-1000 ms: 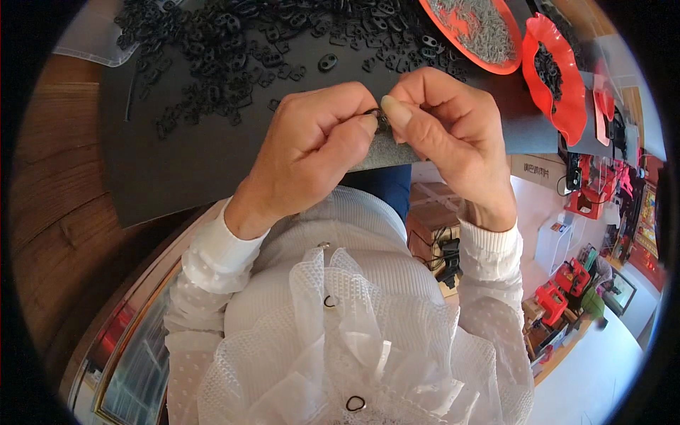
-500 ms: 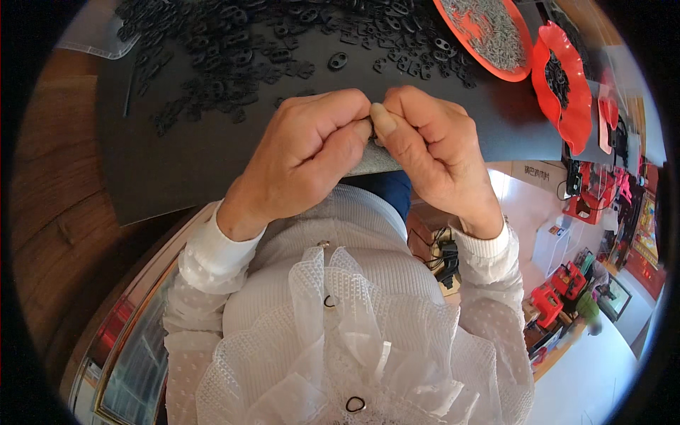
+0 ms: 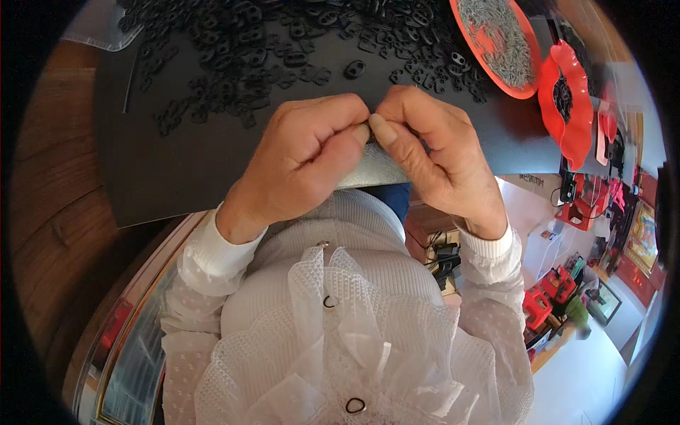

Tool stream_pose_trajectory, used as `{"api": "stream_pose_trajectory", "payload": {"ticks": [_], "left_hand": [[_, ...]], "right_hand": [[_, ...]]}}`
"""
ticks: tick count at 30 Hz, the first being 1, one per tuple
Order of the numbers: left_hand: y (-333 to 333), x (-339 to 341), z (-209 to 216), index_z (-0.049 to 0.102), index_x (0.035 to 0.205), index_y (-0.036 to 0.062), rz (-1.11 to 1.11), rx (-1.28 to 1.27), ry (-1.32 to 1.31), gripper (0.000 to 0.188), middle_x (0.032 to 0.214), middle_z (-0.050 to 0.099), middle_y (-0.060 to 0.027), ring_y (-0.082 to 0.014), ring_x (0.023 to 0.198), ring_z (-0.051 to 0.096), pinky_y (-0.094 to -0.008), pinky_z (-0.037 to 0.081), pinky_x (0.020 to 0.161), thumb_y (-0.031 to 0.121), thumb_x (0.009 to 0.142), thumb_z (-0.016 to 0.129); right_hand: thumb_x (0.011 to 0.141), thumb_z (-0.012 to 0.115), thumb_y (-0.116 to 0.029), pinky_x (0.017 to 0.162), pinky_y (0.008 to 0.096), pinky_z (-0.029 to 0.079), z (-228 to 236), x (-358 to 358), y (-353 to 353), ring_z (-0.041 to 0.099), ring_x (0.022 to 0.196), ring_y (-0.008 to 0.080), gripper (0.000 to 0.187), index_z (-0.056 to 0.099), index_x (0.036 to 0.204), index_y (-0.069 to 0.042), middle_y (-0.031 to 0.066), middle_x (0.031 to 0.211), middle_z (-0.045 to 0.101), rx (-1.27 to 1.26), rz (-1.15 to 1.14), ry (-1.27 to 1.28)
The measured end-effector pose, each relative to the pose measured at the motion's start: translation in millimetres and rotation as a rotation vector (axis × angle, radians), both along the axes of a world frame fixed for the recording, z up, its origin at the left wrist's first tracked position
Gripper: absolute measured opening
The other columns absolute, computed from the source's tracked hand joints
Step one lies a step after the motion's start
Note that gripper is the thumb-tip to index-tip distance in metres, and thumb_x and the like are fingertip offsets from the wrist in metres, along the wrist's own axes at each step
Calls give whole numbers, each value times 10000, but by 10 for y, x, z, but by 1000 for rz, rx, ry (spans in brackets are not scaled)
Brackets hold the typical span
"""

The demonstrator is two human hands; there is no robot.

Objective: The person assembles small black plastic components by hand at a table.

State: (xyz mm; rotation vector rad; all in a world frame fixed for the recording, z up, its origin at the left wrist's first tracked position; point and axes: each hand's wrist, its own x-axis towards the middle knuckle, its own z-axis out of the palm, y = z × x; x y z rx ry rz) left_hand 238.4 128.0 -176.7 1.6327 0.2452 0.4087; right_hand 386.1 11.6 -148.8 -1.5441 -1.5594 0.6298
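In front of my body, over the near edge of a dark tabletop (image 3: 163, 163), both hands meet at the fingertips. My left hand (image 3: 301, 156) is closed, its thumb pressed against the curled index finger. Closed likewise, my right hand (image 3: 435, 156) has its thumb tip touching the left fingertips. Between them shows only a tiny dark bit, too covered to name. Just beyond the hands lies a single black oval plastic piece with two holes (image 3: 355, 69). Behind it spreads a loose heap of similar small black pieces (image 3: 248, 57).
At the far right, an orange-red dish (image 3: 523, 92) holds many small silvery metal parts, seemingly springs. Beside it, a wavy-rimmed red bowl (image 3: 577, 145) contains small black parts. A clear plastic container (image 3: 99, 32) stands far left. Red stools (image 3: 537, 306) and another person (image 3: 577, 312) appear in the right background.
The view has shifted slightly, so the heap and dishes sit a little further right and lower. Both hands keep their fingertip-to-fingertip pinch, with only a slight shift of the right thumb.
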Motion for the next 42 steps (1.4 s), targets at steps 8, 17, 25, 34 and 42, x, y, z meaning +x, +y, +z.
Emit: {"api": "stream_pose_trajectory", "payload": {"ticks": [8, 17, 25, 34, 42], "left_hand": [[229, -205, 47, 468, 694, -13, -26, -62, 11, 135, 596, 462, -82, -162, 513, 415, -309, 342, 478, 48, 807, 507], [442, -360, -108, 506, 732, -18, 43, -36, -18, 117, 569, 436, -46, -102, 504, 391, -277, 328, 468, 65, 815, 509], [740, -388, -143, 567, 766, 2, 251, -350, -63, 150, 631, 511, 11, -35, 560, 425, -189, 317, 500, 86, 854, 481], [1037, -293, -78, 496, 789, -17, 187, -323, -272, 206, 687, 470, -70, -96, 569, 364, -222, 286, 514, 151, 884, 423], [1128, -309, -274, 495, 785, -9, 268, -365, -271, 195, 701, 481, -77, -100, 577, 370, -223, 289, 509, 143, 883, 423]], "right_hand": [[895, 548, -120, 561, 393, 414, 113, -131, 300, 522, 664, 374, 136, 534, 851, 8, 171, 736, 515, -151, 87, 22], [876, 534, -107, 663, 390, 483, 23, 181, 922, 579, 783, 346, 141, 539, 988, -22, 156, 876, 530, -37, -108, -690], [820, 509, -35, 561, 400, 460, -47, 16, 1178, 575, 727, 325, 114, 503, 928, 1, 164, 838, 490, -177, 74, -767], [869, 574, -83, 658, 338, 473, -271, 233, 963, 584, 773, 291, 196, 578, 1065, -71, 96, 930, 555, -45, 10, -702], [834, 593, -45, 640, 373, 477, -234, 33, 1037, 594, 807, 312, 194, 585, 1025, -83, 82, 936, 552, 5, 29, -618]]}}
